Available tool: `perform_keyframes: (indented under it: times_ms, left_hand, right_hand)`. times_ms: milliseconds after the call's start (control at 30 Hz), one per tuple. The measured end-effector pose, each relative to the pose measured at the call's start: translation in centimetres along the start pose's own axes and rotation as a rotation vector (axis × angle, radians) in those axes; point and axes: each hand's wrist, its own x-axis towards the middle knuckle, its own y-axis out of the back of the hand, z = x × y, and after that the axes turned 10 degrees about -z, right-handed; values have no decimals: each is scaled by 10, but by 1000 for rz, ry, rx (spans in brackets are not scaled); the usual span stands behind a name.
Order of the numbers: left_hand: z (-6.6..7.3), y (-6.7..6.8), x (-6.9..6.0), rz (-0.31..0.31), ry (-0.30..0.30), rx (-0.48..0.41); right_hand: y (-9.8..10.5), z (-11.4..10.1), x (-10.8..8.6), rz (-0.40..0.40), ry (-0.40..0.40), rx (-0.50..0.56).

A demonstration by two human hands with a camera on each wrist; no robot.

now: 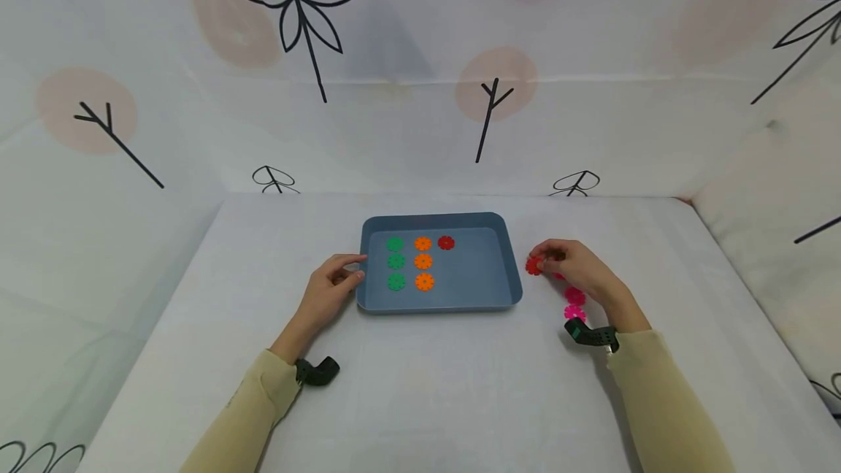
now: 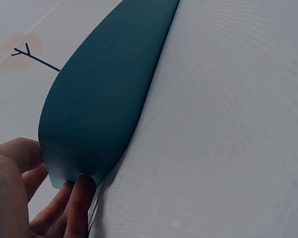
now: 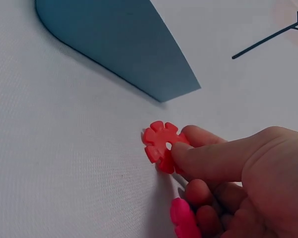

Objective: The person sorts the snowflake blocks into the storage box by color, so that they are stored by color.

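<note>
A blue-grey tray (image 1: 460, 299) holds green discs (image 1: 396, 261), orange discs (image 1: 423, 261) and one red disc (image 1: 446, 243), all flower-shaped. At its left edge, my left hand (image 1: 328, 289) touches the rim with relaxed fingers; the left wrist view has the fingertips (image 2: 84, 186) against the tray's outer wall (image 2: 99, 94). Right of the tray, my right hand (image 1: 581, 268) pinches another red disc (image 1: 534, 266) between thumb and finger. The right wrist view shows this red disc (image 3: 158, 141) tilted over the cloth, its right part covered by the hand (image 3: 258, 173).
Pink discs (image 1: 574, 305) lie on the white cloth by my right wrist, and a red piece (image 1: 559, 276) is partly hidden under that hand. A patterned white sheet (image 1: 407, 130) hangs behind the table and along its sides.
</note>
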Motion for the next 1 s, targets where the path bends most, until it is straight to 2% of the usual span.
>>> perform_keyframes:
  times_ms: [200, 467, 1000]
  left_hand:
    - [1, 2, -1, -4, -9, 6]
    - [0, 5, -2, 8, -12, -1]
    - [-3, 1, -1, -8, -20, 6]
  right_hand:
    - [0, -1, -1, 17, -21, 34]
    - [-9, -10, 5, 61, -8, -33]
    - [-5, -14, -5, 126, 6, -31]
